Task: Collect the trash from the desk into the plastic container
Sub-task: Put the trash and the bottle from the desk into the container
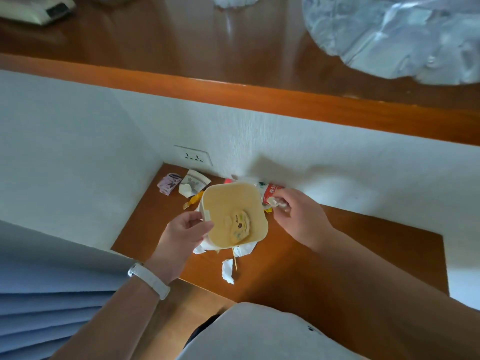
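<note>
Desk (337, 255): container (220, 201) (between fingers (197, 224))

Person, head view. Both forearms bare, no sleeves in view. Left hand (185, 233): white band (150, 279) around the wrist just behind it, smooth strap with a silvery clasp at its outer edge. Right hand (298, 216): no band or ring visible. Torso, below both hands: white garment (259, 333) with a small dark mark (313, 329).
</note>
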A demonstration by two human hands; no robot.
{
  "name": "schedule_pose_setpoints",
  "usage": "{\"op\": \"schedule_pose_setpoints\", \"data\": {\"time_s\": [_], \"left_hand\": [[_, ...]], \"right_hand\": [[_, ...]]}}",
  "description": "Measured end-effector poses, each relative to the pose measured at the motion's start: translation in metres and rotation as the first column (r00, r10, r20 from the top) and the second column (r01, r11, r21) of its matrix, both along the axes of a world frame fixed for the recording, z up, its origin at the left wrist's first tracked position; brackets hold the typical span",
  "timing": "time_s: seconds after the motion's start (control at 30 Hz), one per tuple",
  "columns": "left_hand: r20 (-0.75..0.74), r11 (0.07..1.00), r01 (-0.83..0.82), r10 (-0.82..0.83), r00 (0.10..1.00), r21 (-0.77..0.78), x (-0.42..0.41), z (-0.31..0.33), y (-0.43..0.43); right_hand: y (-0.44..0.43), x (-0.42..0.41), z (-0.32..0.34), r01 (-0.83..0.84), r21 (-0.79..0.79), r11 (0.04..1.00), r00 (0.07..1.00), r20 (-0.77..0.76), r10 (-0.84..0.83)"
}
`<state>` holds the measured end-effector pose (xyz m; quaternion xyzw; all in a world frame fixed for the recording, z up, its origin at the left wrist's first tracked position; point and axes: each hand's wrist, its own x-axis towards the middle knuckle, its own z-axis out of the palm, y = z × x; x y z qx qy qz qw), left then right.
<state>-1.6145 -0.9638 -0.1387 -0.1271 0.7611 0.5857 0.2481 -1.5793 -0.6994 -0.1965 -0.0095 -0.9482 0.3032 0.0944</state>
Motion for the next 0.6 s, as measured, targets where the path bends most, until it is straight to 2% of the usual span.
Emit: {"op": "schedule_pose_setpoints", "data": {"time_s": [0.13,0.27,0.4,0.6], "left_hand": [[-0.009,1.0,0.012,-0.012,1.0,0.003,0.009,-0.002,0.001],[0.062,1.0,-0.018,0.017,0.998,0.025,0.014,-0.005,-0.001],[0.127,0.999,-0.048,0.046,0.991,0.017,0.017,-0.009,-0.01],[0.139,0.992,-0.088,0.101,0.985,-0.093,0.017,-0.014,-0.023]], "right_hand": [[-0.015,-0.008,0.021,-0.106,0.06,0.993,0.989,-0.101,0.112],[-0.026,-0.018,0.024,-0.179,0.215,0.96,0.974,-0.097,0.203],[-0.038,-0.023,0.025,-0.265,0.256,0.93,0.96,-0.024,0.28],[-0.052,-0.034,0.018,-0.34,0.246,0.908,0.939,0.039,0.341]]}}
